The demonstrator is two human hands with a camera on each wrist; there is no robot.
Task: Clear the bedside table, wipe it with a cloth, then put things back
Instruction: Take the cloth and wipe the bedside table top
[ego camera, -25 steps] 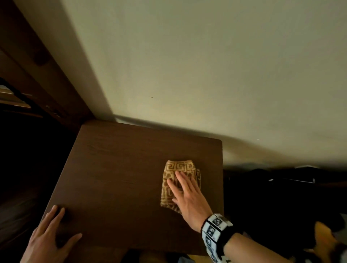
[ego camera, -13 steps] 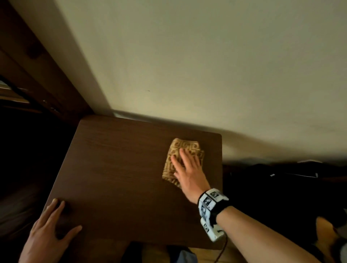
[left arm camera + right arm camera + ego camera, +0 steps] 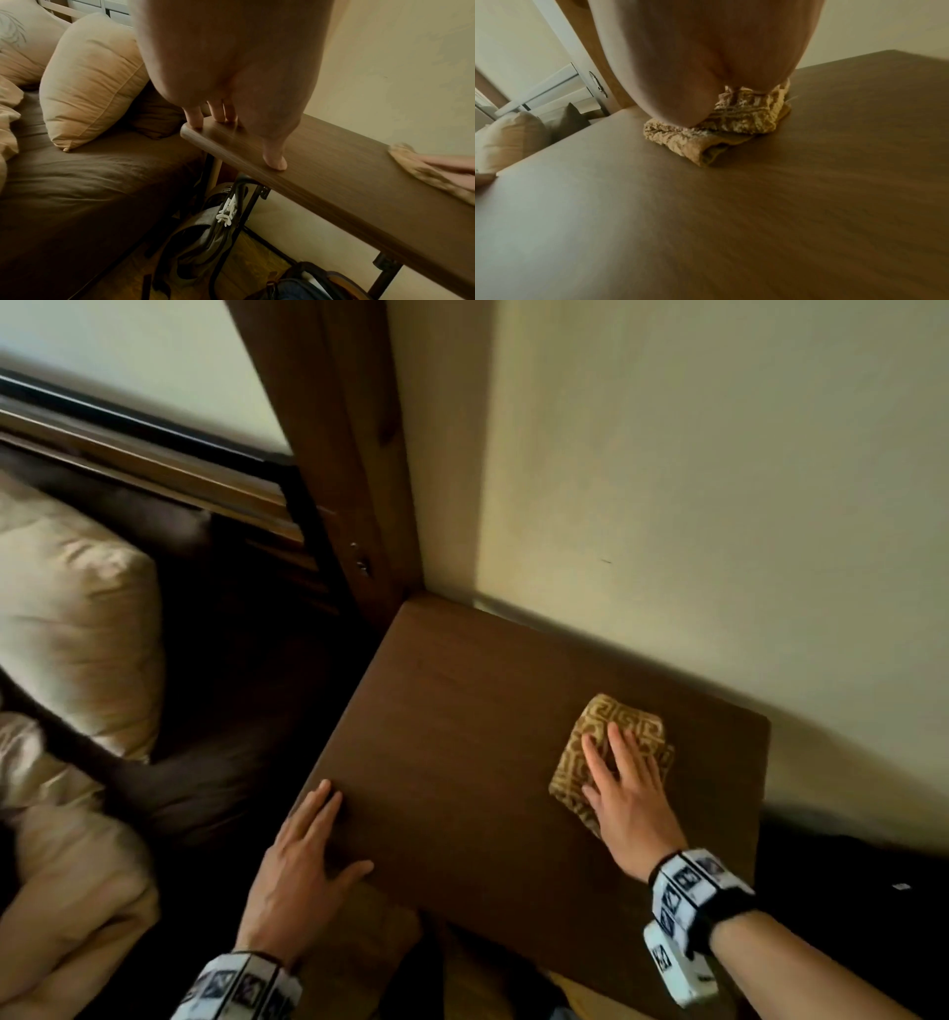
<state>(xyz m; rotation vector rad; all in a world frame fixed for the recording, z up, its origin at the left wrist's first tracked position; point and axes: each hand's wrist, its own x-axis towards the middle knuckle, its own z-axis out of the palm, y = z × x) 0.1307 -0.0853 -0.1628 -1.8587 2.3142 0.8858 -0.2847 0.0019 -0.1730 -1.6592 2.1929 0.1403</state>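
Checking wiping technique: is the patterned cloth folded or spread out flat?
Folded. The right wrist view shows the patterned cloth in stacked layers with a looped fold edge, under the flat right hand.

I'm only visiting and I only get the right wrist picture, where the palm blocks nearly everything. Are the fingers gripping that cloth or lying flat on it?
Observer: Flat. The head view shows the right hand pressing straight fingers onto the cloth.
Operator: What is the other hand doing?
Observer: The left hand rests open on the table at its near left corner, apart from the cloth.
Operator: Is there anything under the table?
Observer: Yes, the left wrist view shows a grey bag beneath it.
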